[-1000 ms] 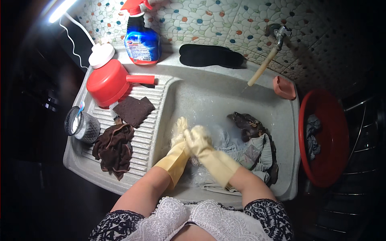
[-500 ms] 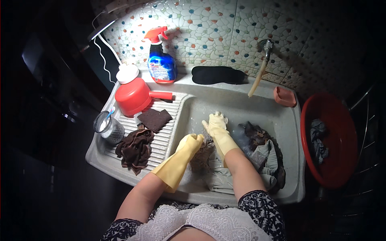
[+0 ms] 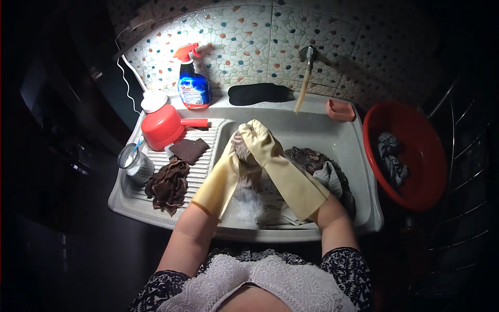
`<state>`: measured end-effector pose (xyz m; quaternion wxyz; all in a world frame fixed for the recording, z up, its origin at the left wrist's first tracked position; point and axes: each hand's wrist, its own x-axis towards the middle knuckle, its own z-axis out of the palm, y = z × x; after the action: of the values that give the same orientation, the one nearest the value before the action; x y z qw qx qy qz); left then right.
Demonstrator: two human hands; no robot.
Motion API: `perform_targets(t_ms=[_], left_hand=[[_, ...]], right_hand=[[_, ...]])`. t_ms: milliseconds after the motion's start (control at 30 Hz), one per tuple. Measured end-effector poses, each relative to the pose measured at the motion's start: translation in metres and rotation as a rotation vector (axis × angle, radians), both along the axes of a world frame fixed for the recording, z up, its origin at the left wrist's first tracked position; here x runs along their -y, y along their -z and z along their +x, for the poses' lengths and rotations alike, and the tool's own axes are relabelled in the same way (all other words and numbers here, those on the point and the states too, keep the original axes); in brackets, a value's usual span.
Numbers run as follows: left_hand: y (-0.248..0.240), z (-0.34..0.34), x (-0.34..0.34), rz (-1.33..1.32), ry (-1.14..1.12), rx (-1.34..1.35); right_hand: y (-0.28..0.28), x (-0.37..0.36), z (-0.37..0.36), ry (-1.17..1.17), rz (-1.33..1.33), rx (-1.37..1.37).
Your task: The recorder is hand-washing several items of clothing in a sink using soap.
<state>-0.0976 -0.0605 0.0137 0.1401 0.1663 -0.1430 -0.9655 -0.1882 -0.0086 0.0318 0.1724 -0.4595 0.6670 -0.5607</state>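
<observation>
Both my hands wear pale yellow rubber gloves and meet above the left part of the grey sink basin [image 3: 306,131]. Between them is a bunched, wet, brownish-grey cloth [image 3: 243,149]. My right hand [image 3: 255,136] is closed over its top. My left hand [image 3: 232,151] grips its left side, with those fingers partly hidden. The cloth's lower end hangs toward white, foamy water [image 3: 247,203]. Beneath my right forearm a pale grey garment [image 3: 280,216] lies in the basin. Dark wet clothes [image 3: 311,158] lie to its right.
The ribbed drainboard [image 3: 200,169] bears a red dipper [image 3: 162,127], a brown scouring pad [image 3: 189,151], a crumpled brown cloth [image 3: 167,187] and a jar with a brush [image 3: 138,165]. Behind stand a spray bottle [image 3: 194,89], black insole-shaped pad [image 3: 260,94], hosed tap [image 3: 302,88] and soap dish [image 3: 341,111]. Right: red basin [image 3: 431,161].
My right hand has come left and closed on the cloth, meeting my left hand. The cloth is lifted and bunched between them. The whole view has shifted slightly.
</observation>
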Motion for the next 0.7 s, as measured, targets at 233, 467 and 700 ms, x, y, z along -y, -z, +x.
perform_targets(t_ms=[233, 467, 700], left_hand=[[0.057, 0.076, 0.048, -0.616, -0.008, 0.15], [0.119, 0.057, 0.055, -1.312, 0.134, 1.249], [0.095, 0.083, 0.001, -2.256, 0.546, 1.48]], right_hand=[[0.005, -0.068, 0.043, -0.496, 0.124, 0.387], [0.127, -0.059, -0.024, -0.507, 0.599, 0.339], [0.062, -0.006, 0.012, 0.087, 0.818, 0.29]])
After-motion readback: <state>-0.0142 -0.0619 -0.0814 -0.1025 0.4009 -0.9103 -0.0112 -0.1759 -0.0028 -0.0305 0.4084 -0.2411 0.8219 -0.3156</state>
